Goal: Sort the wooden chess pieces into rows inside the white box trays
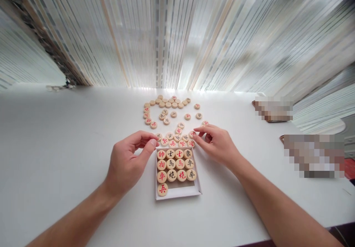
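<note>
A small white cardboard box (180,193) lies on the white table (55,147) in front of me, holding several round wooden chess pieces (174,164) with red and black characters, laid in rows. My left hand (129,162) hovers at the box's top left corner, thumb and forefinger pinched together; what they hold is hidden. My right hand (217,143) rests at the top right corner, its fingers pinching a loose piece (192,134) from the row just beyond the box.
More loose chess pieces (166,108) lie scattered in a rough ring farther back on the table. Two blurred-out objects (273,108) sit at the right side. Striped curtains hang behind the table's far edge.
</note>
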### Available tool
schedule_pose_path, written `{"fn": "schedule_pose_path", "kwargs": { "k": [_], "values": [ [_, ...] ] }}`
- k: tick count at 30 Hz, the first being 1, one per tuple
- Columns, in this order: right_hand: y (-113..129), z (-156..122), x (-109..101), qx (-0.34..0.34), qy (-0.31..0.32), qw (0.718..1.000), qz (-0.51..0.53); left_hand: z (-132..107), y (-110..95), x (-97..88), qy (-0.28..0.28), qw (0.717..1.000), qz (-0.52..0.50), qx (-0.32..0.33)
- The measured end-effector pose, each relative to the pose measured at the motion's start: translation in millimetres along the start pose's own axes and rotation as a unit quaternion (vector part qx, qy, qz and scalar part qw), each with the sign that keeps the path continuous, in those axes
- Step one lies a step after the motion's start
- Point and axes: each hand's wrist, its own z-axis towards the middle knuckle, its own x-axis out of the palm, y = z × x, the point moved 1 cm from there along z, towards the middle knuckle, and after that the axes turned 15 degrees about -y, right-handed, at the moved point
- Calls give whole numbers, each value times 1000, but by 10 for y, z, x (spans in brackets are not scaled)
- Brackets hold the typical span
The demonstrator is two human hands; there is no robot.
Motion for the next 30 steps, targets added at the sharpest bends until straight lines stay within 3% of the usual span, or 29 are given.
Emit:
{"fn": "schedule_pose_path", "kwargs": {
  "k": [7, 14, 18, 23, 30],
  "values": [
    [-57, 12, 51, -12, 31, 999, 4, -17, -36, 1, 11, 1000, -2, 22],
    [63, -20, -37, -23, -11, 997, 71, -63, -43, 16, 34, 999, -17, 11],
    [328, -192, -67, -14, 24, 987, 160, -144, -74, 42, 99, 989, -84, -71],
    [592, -424, -35, 45, 114, 928, 351, -238, -154, 92, 198, 933, -214, -210],
    [640, -467, -37, 76, 132, 903, 401, -246, -169, 95, 227, 908, -225, -272]
  ]
}}
